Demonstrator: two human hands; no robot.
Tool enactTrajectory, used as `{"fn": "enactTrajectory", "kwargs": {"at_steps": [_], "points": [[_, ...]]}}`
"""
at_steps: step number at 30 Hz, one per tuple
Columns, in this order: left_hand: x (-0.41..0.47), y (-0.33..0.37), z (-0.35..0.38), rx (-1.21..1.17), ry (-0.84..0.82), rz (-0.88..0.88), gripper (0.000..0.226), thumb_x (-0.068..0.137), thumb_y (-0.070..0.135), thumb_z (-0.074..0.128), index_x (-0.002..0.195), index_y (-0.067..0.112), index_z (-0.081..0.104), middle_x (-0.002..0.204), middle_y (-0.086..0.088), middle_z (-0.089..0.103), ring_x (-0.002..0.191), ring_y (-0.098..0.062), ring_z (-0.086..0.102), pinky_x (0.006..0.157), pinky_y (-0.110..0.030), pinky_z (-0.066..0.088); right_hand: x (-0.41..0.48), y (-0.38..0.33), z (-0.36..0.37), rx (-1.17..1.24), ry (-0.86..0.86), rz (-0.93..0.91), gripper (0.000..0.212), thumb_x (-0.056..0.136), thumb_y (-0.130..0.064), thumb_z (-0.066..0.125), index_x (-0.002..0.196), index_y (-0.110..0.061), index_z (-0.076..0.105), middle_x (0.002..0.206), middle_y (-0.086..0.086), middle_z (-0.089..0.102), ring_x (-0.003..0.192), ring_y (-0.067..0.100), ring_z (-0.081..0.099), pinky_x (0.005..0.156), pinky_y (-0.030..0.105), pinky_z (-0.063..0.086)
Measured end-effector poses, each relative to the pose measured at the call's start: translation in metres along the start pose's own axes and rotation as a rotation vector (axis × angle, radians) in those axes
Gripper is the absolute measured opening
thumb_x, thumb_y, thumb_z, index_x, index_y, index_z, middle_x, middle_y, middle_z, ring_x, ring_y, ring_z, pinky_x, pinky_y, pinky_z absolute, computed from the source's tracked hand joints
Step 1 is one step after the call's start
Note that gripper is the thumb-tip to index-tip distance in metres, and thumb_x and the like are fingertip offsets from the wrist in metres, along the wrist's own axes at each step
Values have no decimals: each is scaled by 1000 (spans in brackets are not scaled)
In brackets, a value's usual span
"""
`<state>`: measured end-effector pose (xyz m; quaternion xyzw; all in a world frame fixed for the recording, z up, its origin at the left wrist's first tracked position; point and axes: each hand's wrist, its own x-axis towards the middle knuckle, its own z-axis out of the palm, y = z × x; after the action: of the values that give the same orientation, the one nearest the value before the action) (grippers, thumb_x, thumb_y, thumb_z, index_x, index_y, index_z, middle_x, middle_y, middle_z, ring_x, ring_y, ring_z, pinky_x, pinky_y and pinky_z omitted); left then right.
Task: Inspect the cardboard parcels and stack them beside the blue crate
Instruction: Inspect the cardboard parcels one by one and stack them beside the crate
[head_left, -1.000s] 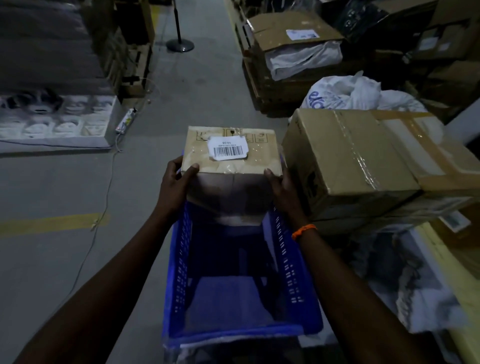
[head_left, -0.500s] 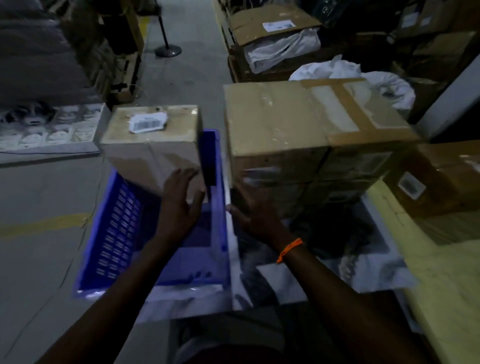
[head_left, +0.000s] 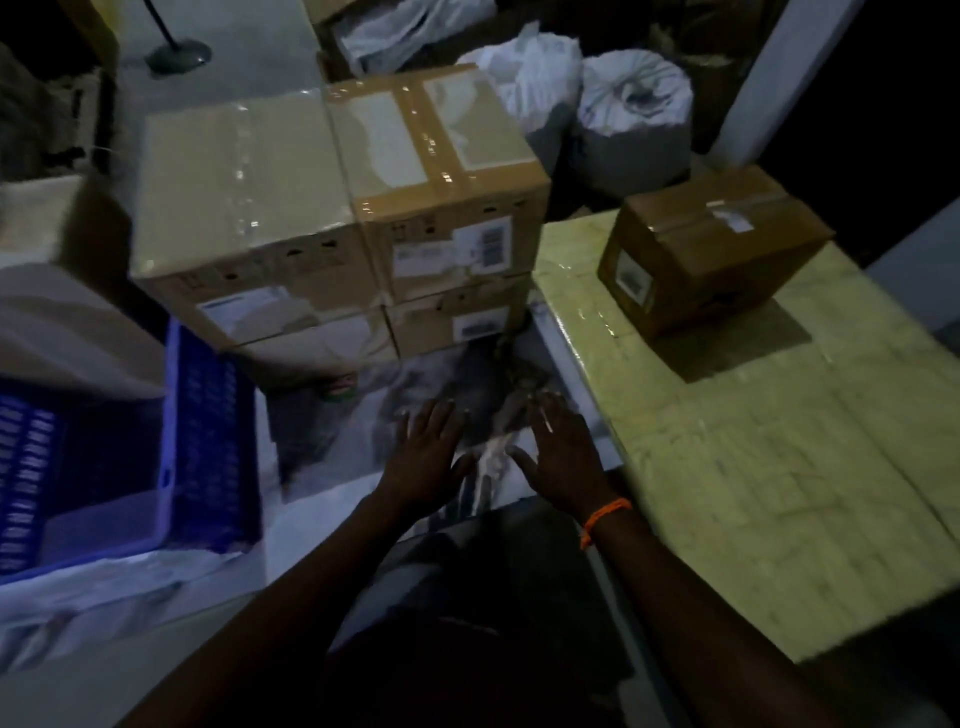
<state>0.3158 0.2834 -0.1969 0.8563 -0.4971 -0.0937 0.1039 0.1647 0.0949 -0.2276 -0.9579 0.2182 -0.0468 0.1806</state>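
Status: both hands empty. Left hand (head_left: 426, 457) and right hand (head_left: 563, 460) are flat, fingers spread, side by side and apart over the printed sheet (head_left: 332, 447) in front of the stack. Cannot tell whether the palms touch the sheet.

Done so far: stack of parcels (head_left: 337, 208) stands just beside the blue crate (head_left: 213, 431), on its right. 4 taped cartons show, 2 on top of 2, labels facing the person.

Left, by my judgement: 1 pale carton (head_left: 57, 312) at the crate's far end, and 1 brown parcel (head_left: 711, 249) standing alone on the yellow-green surface (head_left: 753, 467), well apart from the stack. Probably mid-task, between parcels.

Hard to read:
- Pale carton is blurred and cut by the left edge; cannot tell if it sits in the crate or behind it.
- Lower 2 cartons are mostly hidden.
- Label text is illegible; scene is dim.
- Crate floor is only partly in view.
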Motion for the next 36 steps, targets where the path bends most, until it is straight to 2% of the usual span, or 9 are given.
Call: {"fn": "enactTrajectory", "kwargs": {"at_steps": [2,5,10,13,17,23,27,31,36], "points": [[20,18,11,4,-45,28,66,98,56,36,147,13,51,152,-15,49,143,-42,41,108,-63,37,-2,29,0,-13,-27,74,83,102,-67,30,152,-3,45,158,23,41,145,42,42,110,62,43],[67,46,25,15,-76,92,63,97,52,40,146,15,52,148,-14,54,136,-42,49,106,-63,39,6,71,-12,-33,-17,145,84,101,-69,20,157,-9,40,161,20,39,148,40,39,111,63,39],[186,99,43,11,-106,236,60,98,53,41,146,18,51,151,-10,51,141,-35,46,108,-60,42,61,160,-58,-146,64,259,73,94,-45,46,156,-8,38,159,22,40,147,40,39,106,63,46],[266,132,46,-109,-112,238,64,102,56,35,151,17,46,157,-11,44,145,-35,38,110,-59,40,107,205,-92,-212,124,285,74,90,-30,61,156,-5,38,162,23,34,150,43,32,112,65,38],[348,164,46,-281,21,191,63,102,49,43,150,9,45,157,-17,42,145,-38,39,114,-50,38,173,258,-119,-296,233,272,71,93,-21,58,158,-6,34,165,21,31,152,44,28,116,67,29],[452,184,31,-541,231,14,63,101,38,59,151,5,39,159,-19,33,147,-33,32,116,-29,25,195,297,-122,-321,164,339,61,100,-48,50,155,-25,40,165,19,32,151,46,28,114,69,29],[528,183,29,-514,81,-82,88,94,54,56,156,-1,28,163,-26,22,151,-41,22,121,-46,24,162,316,-131,-90,252,471,52,103,-55,47,152,-37,47,169,15,21,155,42,17,117,65,26],[559,177,37,-482,-31,-37,100,81,69,44,150,-2,38,153,-28,38,146,-40,29,116,-50,31,155,320,-134,270,243,523,48,104,-57,47,148,-37,53,171,13,15,156,36,14,117,61,32],[571,162,35,-609,-63,-113,106,72,62,69,151,1,35,144,-22,42,140,-33,33,111,-49,39,173,316,-138,370,274,524,46,102,-55,50,140,-32,63,171,9,17,156,34,16,123,49,28]]}}
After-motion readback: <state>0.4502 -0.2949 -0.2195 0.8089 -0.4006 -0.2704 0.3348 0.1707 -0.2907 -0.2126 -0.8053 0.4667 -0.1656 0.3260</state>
